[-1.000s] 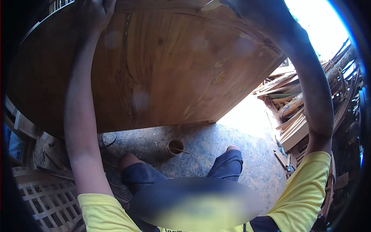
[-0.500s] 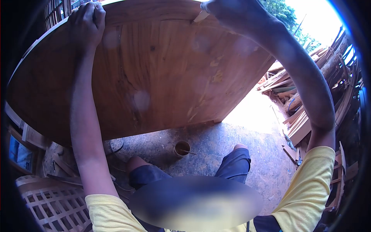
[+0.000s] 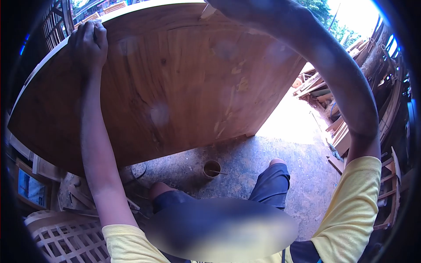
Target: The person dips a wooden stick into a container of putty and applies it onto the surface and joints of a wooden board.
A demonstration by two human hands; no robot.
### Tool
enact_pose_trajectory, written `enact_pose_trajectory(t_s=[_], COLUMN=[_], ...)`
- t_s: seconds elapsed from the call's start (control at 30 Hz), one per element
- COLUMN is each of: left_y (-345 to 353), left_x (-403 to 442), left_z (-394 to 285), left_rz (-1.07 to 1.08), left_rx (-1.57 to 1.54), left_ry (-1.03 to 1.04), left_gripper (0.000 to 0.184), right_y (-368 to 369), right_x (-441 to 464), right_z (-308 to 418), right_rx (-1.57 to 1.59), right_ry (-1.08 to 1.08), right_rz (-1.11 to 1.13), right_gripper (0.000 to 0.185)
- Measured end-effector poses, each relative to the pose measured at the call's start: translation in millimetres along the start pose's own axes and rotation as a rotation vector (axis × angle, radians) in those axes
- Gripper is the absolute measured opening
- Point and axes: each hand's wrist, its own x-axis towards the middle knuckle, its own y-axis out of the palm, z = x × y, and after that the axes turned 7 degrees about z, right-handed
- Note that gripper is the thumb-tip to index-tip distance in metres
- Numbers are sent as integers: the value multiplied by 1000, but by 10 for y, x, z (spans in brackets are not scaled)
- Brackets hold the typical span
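Note:
A large wooden panel [image 3: 175, 87] with a curved upper edge stands tilted in front of me, its brown grain marked by cracks and pale filler-like patches. My left hand [image 3: 90, 46] is closed over the panel's upper left edge. At the top of the view, my right hand [image 3: 232, 6] is bent over the same edge, partly cut off by the frame. From its fingers a small pale flat piece [image 3: 207, 11] sticks out against the panel's face; its exact kind is unclear.
A round container [image 3: 211, 168] with a thin stick in it stands on the stained floor [image 3: 232, 184] between my knees. A woven lattice chair or basket [image 3: 72, 241] is at lower left. Stacked wood scraps [image 3: 342, 127] lie to the right, beside a slatted wooden frame [image 3: 390, 188].
My right hand and the pale piece have moved left along the panel's upper edge. The left hand keeps its hold. The whole view has shifted slightly.

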Motion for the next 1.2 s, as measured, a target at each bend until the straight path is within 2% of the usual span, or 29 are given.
enact_pose_trajectory(t_s=[0.1,0.23,0.33,0.4,0.53,0.6,0.63,0.7,0.73,0.8,0.83,0.93,1.0,1.1,1.2], left_y=[-33,-63,-65,-67,-93,-74,-60,-66,-68,-85,-82,-89,-98,-100,-105], left_x=[20,47,37,41,53,50,44,44,47,47,42,62,45,52,55], left_z=[-31,-47,-47,-52,-52,-60,-36,-48,-62,-57,-50,-56,-61,-57,-64], left_rz=[-13,-8,11,20,37,27,35,44,32,20,27,36,44,64,57], left_rx=[-8,-4,5,13,-5,-6,-3,2,-6,-12,-8,-9,-15,-33,-16], left_ry=[11,13,11,8,9,12,10,7,4,5,2,5,4,-6,0], left_gripper=[23,23,23,23,24,24,24,24,24,24,24,25,25,26,27], right_y=[252,285,339,689,922,846,774,581,572,625,664,573,253,208,469], right_x=[1,-45,-152,-176,-89,-162,-150,-64,-88,-193,-204,-163,-154,-163,-87], right_z=[56,-90,-113,-182,-398,-426,-410,-323,-304,-253,-234,-205,-169,-78,-205], right_rx=[-34,0,29,108,280,37,39,-26,-28,75,75,40,16,116,126], right_ry=[-48,48,-4,-68,-33,-210,-207,70,69,-77,-73,12,66,63,84], right_rz=[24,106,154,-136,-93,-490,-489,167,162,-66,-66,-60,159,207,195], right_gripper=[5,5,3,4,6,7,7,7,7,9,9,8,6,6,5])
